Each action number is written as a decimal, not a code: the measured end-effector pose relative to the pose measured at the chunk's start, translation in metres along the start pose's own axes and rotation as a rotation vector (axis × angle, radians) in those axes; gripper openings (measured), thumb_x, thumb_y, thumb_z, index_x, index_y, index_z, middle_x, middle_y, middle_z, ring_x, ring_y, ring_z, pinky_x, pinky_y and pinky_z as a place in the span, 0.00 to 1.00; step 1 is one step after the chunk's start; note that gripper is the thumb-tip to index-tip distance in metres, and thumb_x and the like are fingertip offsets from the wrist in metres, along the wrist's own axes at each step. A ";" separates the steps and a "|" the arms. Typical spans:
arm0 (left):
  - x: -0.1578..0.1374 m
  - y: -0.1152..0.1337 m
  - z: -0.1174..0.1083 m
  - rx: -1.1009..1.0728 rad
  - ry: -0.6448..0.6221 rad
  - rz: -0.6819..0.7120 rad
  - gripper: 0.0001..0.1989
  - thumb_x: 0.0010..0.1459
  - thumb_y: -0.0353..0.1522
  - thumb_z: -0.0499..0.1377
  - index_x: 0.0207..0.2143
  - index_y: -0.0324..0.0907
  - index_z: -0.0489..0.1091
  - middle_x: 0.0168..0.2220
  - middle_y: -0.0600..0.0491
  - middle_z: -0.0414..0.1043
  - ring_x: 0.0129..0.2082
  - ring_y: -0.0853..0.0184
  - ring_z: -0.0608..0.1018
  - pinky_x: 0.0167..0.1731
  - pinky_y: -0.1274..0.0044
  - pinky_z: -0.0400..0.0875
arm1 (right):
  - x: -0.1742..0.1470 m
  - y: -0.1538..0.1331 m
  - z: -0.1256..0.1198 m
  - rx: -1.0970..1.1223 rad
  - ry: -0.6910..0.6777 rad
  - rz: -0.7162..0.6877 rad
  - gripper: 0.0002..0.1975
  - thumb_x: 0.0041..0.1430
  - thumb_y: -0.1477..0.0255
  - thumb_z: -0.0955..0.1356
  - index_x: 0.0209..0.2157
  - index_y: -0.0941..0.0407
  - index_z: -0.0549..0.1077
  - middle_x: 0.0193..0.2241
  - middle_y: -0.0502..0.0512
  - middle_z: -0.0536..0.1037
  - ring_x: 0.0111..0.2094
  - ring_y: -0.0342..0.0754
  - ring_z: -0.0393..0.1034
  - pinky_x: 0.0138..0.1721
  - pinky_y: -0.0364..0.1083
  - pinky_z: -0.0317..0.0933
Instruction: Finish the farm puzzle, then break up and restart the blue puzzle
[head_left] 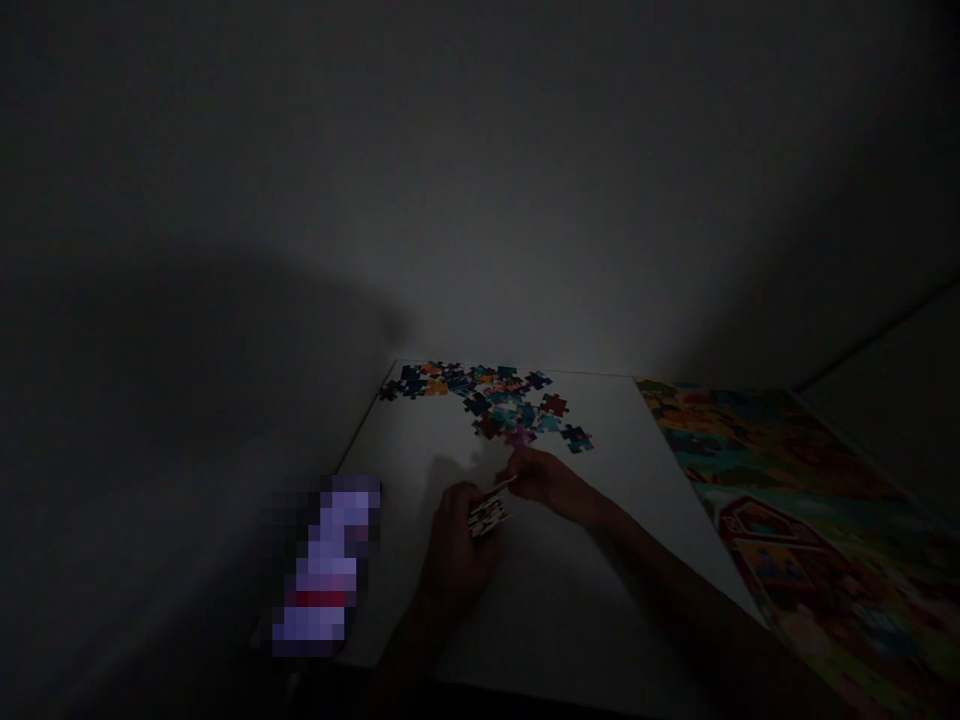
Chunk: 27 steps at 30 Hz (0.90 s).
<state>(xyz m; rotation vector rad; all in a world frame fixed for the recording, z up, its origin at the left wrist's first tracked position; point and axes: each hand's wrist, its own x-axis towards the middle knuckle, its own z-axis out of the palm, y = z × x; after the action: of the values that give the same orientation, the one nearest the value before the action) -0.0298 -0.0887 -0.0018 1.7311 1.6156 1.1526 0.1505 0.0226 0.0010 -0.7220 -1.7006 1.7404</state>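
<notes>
In the dim head view, my left hand (456, 545) is wrapped round a stack of jigsaw puzzle pieces (489, 515), edges towards me. Just above the stack, my right hand (546, 482) pinches a thin puzzle piece (504, 486), seen nearly edge-on. Whether that piece touches the stack, I cannot tell. Beyond my hands lie several loose jigsaw pieces (504, 410) in blue, teal, orange and red, spread across the far part of the white table (615, 410). A pink piece (519, 437) is close to my right fingers, and a dark blue piece (577, 438) sits right of it.
A colourful picture sheet (765, 500) with a red barn runs along the right side. At the table's left edge is a bright purple, pixelated oblong (322, 570), its details masked. A pale wall (480, 200) rises behind the table.
</notes>
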 end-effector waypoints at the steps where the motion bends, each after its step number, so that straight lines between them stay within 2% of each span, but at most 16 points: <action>1: 0.000 0.000 0.000 -0.004 0.007 0.004 0.18 0.46 0.25 0.56 0.43 0.43 0.64 0.48 0.46 0.67 0.47 0.58 0.74 0.45 0.65 0.71 | -0.003 0.000 0.003 -0.004 -0.013 0.005 0.11 0.54 0.66 0.72 0.34 0.55 0.68 0.37 0.53 0.76 0.41 0.48 0.71 0.45 0.50 0.63; 4: 0.000 -0.002 0.001 -0.020 0.011 -0.019 0.19 0.47 0.25 0.57 0.44 0.43 0.64 0.56 0.43 0.64 0.51 0.57 0.73 0.49 0.62 0.69 | -0.004 -0.003 0.006 -0.056 -0.022 0.019 0.11 0.54 0.66 0.72 0.34 0.55 0.69 0.36 0.53 0.76 0.42 0.49 0.71 0.47 0.51 0.62; 8: -0.003 -0.007 0.003 -0.069 -0.008 -0.088 0.24 0.47 0.25 0.57 0.50 0.42 0.63 0.50 0.44 0.71 0.48 0.57 0.75 0.49 0.62 0.69 | -0.003 -0.003 0.005 0.033 -0.029 0.043 0.14 0.51 0.64 0.74 0.32 0.55 0.68 0.34 0.52 0.76 0.40 0.48 0.71 0.46 0.50 0.63; 11: -0.005 -0.009 0.004 -0.081 -0.010 -0.104 0.28 0.48 0.25 0.57 0.54 0.41 0.62 0.49 0.45 0.72 0.48 0.58 0.75 0.49 0.63 0.69 | -0.004 0.000 0.006 0.069 -0.073 0.030 0.11 0.54 0.66 0.72 0.33 0.55 0.68 0.35 0.52 0.76 0.40 0.47 0.71 0.45 0.49 0.63; 14: -0.005 -0.011 0.005 -0.045 -0.005 -0.065 0.32 0.48 0.26 0.57 0.58 0.42 0.60 0.52 0.45 0.71 0.51 0.57 0.73 0.51 0.63 0.67 | -0.005 0.001 0.010 -0.048 -0.075 -0.024 0.07 0.56 0.70 0.70 0.36 0.56 0.70 0.36 0.53 0.76 0.39 0.47 0.71 0.43 0.48 0.64; 17: -0.005 -0.011 0.005 0.014 -0.008 -0.002 0.30 0.50 0.27 0.56 0.57 0.42 0.62 0.52 0.45 0.71 0.51 0.55 0.72 0.52 0.61 0.66 | -0.005 0.001 0.016 -0.235 -0.036 -0.095 0.06 0.56 0.73 0.68 0.38 0.56 0.73 0.37 0.55 0.76 0.40 0.50 0.72 0.43 0.50 0.65; 19: -0.004 -0.010 0.004 0.024 -0.020 0.026 0.28 0.49 0.26 0.55 0.56 0.42 0.64 0.52 0.45 0.70 0.52 0.55 0.72 0.52 0.61 0.66 | -0.006 0.002 0.018 -0.404 0.004 -0.153 0.09 0.54 0.74 0.68 0.39 0.55 0.75 0.41 0.58 0.77 0.44 0.53 0.71 0.47 0.53 0.65; 21: -0.004 -0.008 0.002 0.011 -0.051 0.028 0.28 0.48 0.25 0.55 0.55 0.43 0.65 0.51 0.45 0.70 0.52 0.55 0.71 0.52 0.61 0.66 | -0.008 0.003 0.016 -0.556 0.008 -0.191 0.14 0.54 0.75 0.68 0.43 0.53 0.77 0.50 0.61 0.75 0.53 0.56 0.67 0.54 0.57 0.60; 24: -0.003 -0.002 -0.001 -0.010 -0.083 0.013 0.27 0.47 0.23 0.55 0.52 0.44 0.66 0.51 0.46 0.69 0.51 0.56 0.70 0.52 0.63 0.67 | -0.002 0.002 0.001 -0.622 -0.139 -0.183 0.18 0.56 0.75 0.66 0.48 0.50 0.77 0.57 0.58 0.71 0.59 0.57 0.62 0.59 0.59 0.55; 26: -0.003 0.001 -0.002 -0.005 -0.096 0.003 0.26 0.47 0.22 0.55 0.50 0.45 0.66 0.50 0.47 0.68 0.51 0.57 0.70 0.52 0.64 0.66 | 0.015 -0.002 -0.011 -0.594 -0.213 -0.167 0.17 0.57 0.77 0.64 0.45 0.52 0.78 0.53 0.57 0.75 0.56 0.54 0.67 0.57 0.57 0.59; 27: -0.003 0.002 -0.002 0.003 -0.107 -0.001 0.26 0.46 0.22 0.55 0.50 0.45 0.66 0.50 0.48 0.69 0.50 0.58 0.70 0.51 0.65 0.65 | 0.029 -0.004 -0.015 -0.596 -0.195 -0.157 0.17 0.57 0.78 0.62 0.43 0.54 0.78 0.50 0.57 0.77 0.52 0.53 0.70 0.54 0.55 0.62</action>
<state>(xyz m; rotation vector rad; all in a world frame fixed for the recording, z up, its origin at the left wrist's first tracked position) -0.0303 -0.0923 0.0001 1.7620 1.5549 1.0394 0.1421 0.0542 0.0055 -0.6521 -2.3807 1.2263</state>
